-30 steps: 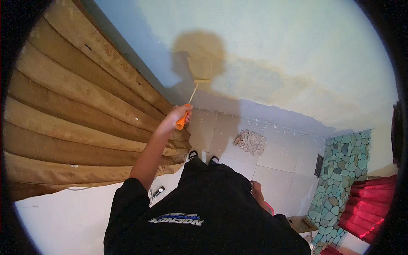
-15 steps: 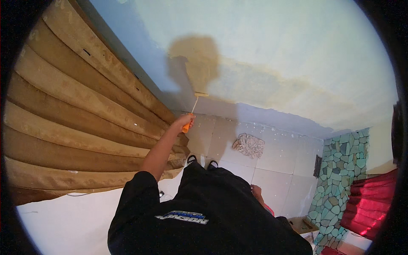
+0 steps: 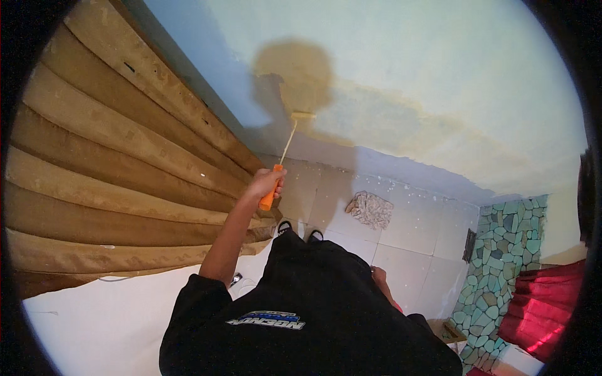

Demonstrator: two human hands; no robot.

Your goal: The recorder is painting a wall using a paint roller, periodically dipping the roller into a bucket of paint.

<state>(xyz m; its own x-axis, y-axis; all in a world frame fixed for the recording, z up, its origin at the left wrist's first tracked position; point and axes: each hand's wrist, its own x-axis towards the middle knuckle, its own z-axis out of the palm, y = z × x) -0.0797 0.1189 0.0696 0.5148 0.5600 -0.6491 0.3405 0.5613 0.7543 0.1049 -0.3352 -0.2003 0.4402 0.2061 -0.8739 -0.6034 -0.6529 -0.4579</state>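
left hand: the left hand [image 3: 268, 183] has its fingers wrapped around the orange handle [image 3: 266, 202] of a paint roller [image 3: 288, 143], probably for a firm grip low down, so that the rod adds reach.
roller position: held out ahead at the wall [image 3: 439, 75], just above the greyish lower band; the sleeve [image 3: 303, 115] seems to lie against the surface, though contact is hard to confirm. it lies crosswise, presumably to press its full width.
right hand: the right hand [image 3: 380, 279] hangs beside the black shirt [image 3: 326, 294], likely because one hand suffices; its fingers are partly hidden, so i cannot tell whether they grasp anything.
cloth: a crumpled patterned cloth [image 3: 371, 210] lies on the tiled floor [image 3: 404, 250] near the wall, perhaps for wiping drips.
roller look: bright orange handle, thin cream-coated rod, narrow yellowish-cream sleeve, shaded by the person's shadow.
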